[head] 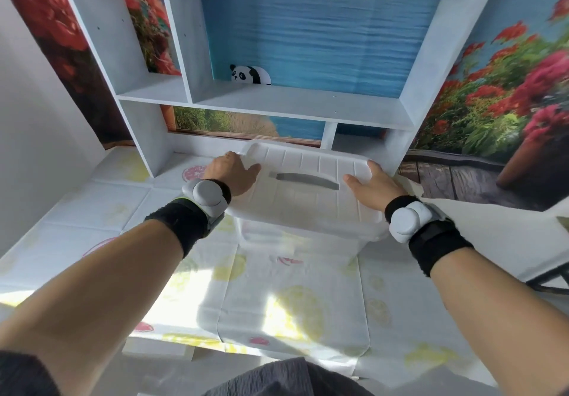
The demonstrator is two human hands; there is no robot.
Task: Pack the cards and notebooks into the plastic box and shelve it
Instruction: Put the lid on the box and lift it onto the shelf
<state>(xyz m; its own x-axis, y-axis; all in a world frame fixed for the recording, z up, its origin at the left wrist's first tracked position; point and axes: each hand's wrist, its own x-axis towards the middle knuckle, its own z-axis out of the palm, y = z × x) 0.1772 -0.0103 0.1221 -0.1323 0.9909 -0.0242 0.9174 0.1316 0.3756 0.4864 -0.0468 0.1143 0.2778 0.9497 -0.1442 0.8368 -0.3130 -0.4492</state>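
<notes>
The clear plastic box (301, 235) sits with its white ribbed lid (304, 201) closed and a grey handle (304, 180) lying flat on top. It is off the table surface, right in front of the white shelf unit (295, 103). My left hand (232, 175) grips the lid's left edge and my right hand (371, 187) grips the right edge. Both wrists wear black bands with grey sensors. The box walls are hazy, so cards and notebooks inside cannot be made out.
The shelf unit has a wide middle compartment holding a small panda figure (251, 74) at its back left, plus a low bottom compartment (246, 130) just behind the box. A fruit-print cloth (277, 309) covers the table. Flower-print backdrop (508, 87) hangs on the right.
</notes>
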